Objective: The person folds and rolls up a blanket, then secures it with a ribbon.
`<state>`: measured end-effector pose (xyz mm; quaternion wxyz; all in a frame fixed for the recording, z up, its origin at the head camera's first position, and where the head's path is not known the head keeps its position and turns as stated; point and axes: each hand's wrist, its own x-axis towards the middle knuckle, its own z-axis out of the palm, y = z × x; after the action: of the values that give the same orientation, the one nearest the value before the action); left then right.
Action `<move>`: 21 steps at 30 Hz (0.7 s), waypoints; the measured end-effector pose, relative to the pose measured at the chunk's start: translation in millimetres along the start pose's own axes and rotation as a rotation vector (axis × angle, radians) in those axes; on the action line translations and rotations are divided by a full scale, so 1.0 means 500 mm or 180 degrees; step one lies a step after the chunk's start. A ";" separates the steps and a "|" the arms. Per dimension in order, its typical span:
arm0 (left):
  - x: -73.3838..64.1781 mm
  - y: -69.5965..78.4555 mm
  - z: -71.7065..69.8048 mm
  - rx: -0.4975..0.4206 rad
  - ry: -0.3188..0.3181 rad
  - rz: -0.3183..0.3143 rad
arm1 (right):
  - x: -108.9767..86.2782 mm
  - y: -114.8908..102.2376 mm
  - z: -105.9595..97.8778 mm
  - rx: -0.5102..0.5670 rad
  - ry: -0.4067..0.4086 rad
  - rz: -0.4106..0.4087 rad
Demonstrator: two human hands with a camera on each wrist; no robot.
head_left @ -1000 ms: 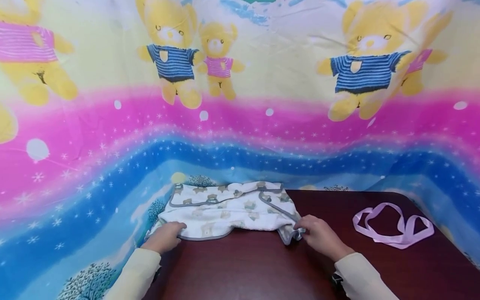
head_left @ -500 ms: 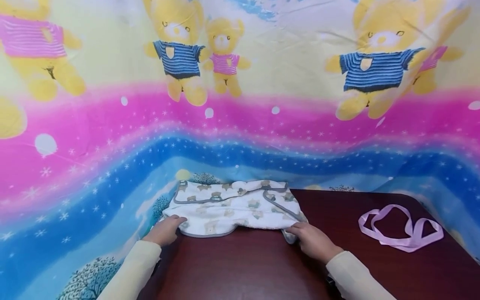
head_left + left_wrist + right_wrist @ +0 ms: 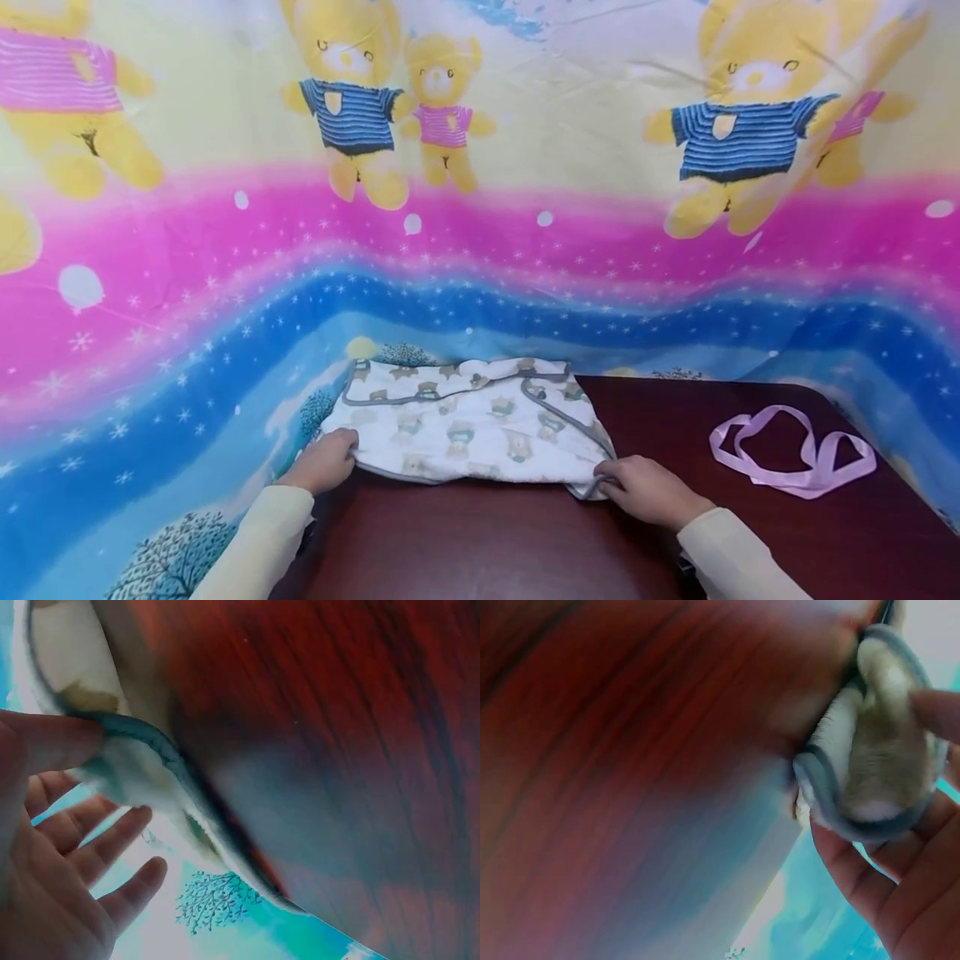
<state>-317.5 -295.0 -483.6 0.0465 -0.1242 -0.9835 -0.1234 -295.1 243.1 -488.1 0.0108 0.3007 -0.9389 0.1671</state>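
A white fleece baby swaddle blanket (image 3: 465, 429) with a bear print and grey binding lies folded at the back left of the table. My left hand (image 3: 322, 461) holds its near left edge. In the left wrist view the thumb and forefinger of that hand (image 3: 71, 847) pinch the bound edge, while the other fingers stay spread. At the near right corner, my right hand (image 3: 652, 490) grips the cloth. The right wrist view shows the thumb over a curled bit of cloth (image 3: 889, 750), with fingers of the right hand (image 3: 907, 877) beneath it.
A loosely looped pink ribbon (image 3: 795, 479) lies on the right of the dark red-brown table (image 3: 480, 542). A bear-print curtain (image 3: 525, 250) hangs behind the table and along its left side.
The near edge of the blanket has come toward me and straightened between my hands. My right hand dipped inward, then shifted back to the right corner, which now lies flatter.
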 end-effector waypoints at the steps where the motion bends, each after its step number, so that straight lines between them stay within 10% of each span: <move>1: 0.000 -0.002 0.000 -0.0078 0.0007 -0.0019 | -0.003 0.002 -0.002 0.0026 -0.0026 -0.0006; 21: -0.024 -0.002 0.005 -0.0102 0.0368 0.0064 | -0.017 0.002 -0.030 0.0110 0.0437 0.0304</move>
<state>-306.3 -297.9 -487.9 0.1025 -0.1274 -0.9757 -0.1456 -290.0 253.5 -475.1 0.0620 0.2435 -0.9462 0.2038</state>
